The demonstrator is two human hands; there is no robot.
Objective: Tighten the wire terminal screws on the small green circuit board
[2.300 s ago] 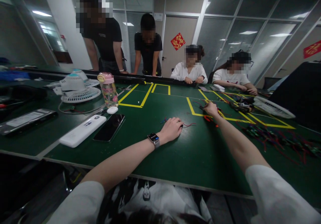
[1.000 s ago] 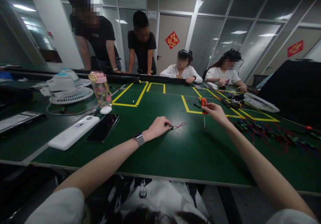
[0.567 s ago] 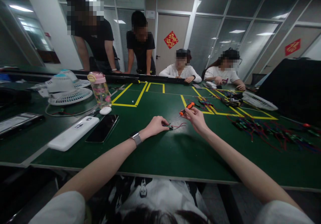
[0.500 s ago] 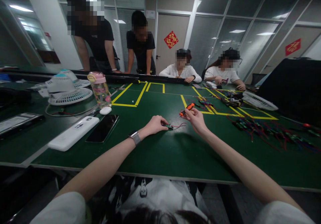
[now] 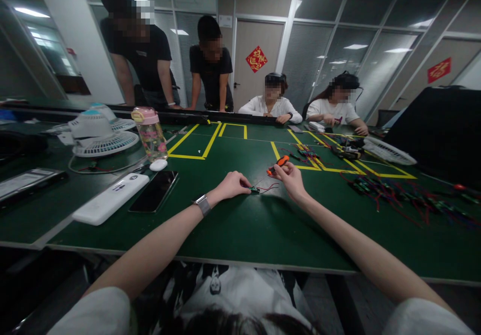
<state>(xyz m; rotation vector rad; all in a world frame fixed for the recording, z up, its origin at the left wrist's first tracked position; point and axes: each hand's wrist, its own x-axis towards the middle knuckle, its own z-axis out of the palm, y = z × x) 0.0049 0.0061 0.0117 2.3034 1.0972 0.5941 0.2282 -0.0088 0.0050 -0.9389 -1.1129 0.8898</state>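
Observation:
My left hand (image 5: 233,185) pinches a small green circuit board (image 5: 255,190) against the table. Thin red and dark wires (image 5: 268,188) trail from the board to the right. In my right hand (image 5: 292,179) is a screwdriver (image 5: 278,165) with an orange and black handle, held tilted. Its thin shaft points down and left toward the board; whether the tip touches it is too small to tell. My left fingers hide part of the board.
Left of my hands lie a dark phone (image 5: 154,191), a white power bank (image 5: 111,199) and a small white case (image 5: 158,165). Behind them stand a bottle (image 5: 149,134) and a white fan (image 5: 105,143). Wired circuit boards (image 5: 398,190) are heaped at right. Several people are across the green table (image 5: 233,235).
My right hand and the screwdriver have shifted slightly to the left, toward the board. My left hand stays almost in place on the board.

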